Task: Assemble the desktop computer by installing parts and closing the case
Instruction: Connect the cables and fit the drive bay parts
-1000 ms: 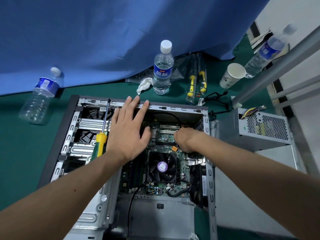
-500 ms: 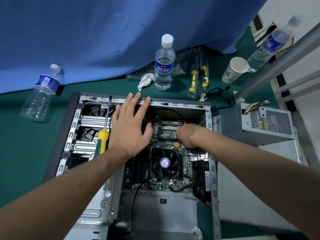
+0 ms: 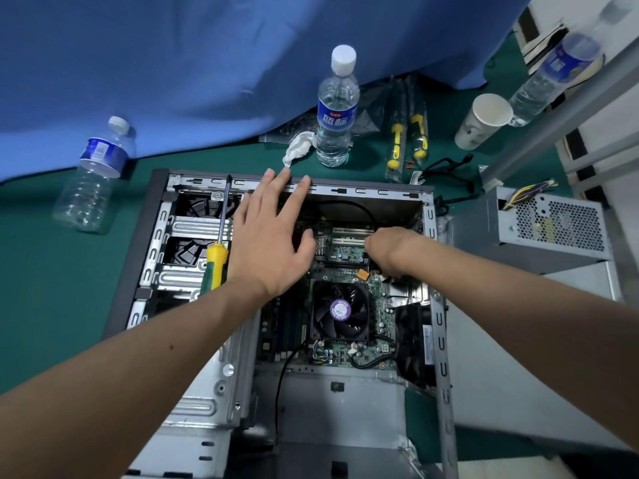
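Observation:
The open computer case (image 3: 436, 305) lies on its side on the green table, its motherboard (image 3: 347, 250) and black CPU fan (image 3: 340, 311) exposed. My left hand (image 3: 273, 243) is spread flat, its straight fingertips resting on the case's far rim. My right hand (image 3: 394, 252) reaches into the case at the board's right side, fingers curled downward; what they hold is hidden. A yellow-and-green screwdriver (image 3: 216, 261) lies on the drive cage to the left of my left hand. The grey power supply (image 3: 539, 226) sits outside the case to the right.
A water bottle (image 3: 337, 108) stands behind the case, with a crumpled tissue (image 3: 297, 146) beside it. An empty bottle (image 3: 95, 174) lies at left. Two bagged screwdrivers (image 3: 408, 133), a paper cup (image 3: 482, 121), a third bottle (image 3: 553, 77) and black cables (image 3: 449, 174) are at back right. Blue cloth hangs behind.
Both hands stay almost in place. My right hand has shifted slightly deeper at the board's right side; the view has drifted a little.

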Demonstrator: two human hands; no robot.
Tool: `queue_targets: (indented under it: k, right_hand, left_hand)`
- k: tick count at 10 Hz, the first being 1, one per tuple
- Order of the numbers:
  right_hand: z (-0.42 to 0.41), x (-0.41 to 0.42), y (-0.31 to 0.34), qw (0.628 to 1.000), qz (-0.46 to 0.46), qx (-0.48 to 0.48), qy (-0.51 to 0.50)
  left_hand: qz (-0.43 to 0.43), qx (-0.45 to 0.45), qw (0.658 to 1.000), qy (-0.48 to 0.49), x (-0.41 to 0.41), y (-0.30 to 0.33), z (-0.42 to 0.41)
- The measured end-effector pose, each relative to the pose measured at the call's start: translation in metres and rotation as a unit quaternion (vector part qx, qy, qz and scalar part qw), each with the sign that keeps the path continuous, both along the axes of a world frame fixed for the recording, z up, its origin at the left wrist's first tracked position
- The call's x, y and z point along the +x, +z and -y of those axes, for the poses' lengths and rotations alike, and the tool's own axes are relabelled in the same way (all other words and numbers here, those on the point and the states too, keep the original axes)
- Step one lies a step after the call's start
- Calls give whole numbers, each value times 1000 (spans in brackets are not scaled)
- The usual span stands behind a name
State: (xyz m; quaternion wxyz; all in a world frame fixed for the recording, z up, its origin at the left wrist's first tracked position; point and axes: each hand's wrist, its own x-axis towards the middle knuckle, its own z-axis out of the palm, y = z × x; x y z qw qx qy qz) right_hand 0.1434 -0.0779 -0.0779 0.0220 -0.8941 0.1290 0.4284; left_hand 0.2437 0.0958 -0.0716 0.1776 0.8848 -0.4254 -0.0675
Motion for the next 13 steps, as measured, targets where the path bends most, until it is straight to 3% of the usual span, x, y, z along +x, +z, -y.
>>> queue_targets:
  k: [13]
  right_hand:
    - [14, -18, -24, 999, -2, 18, -30]
  left_hand:
    - [-9, -4, 1000, 1, -18, -13, 11]
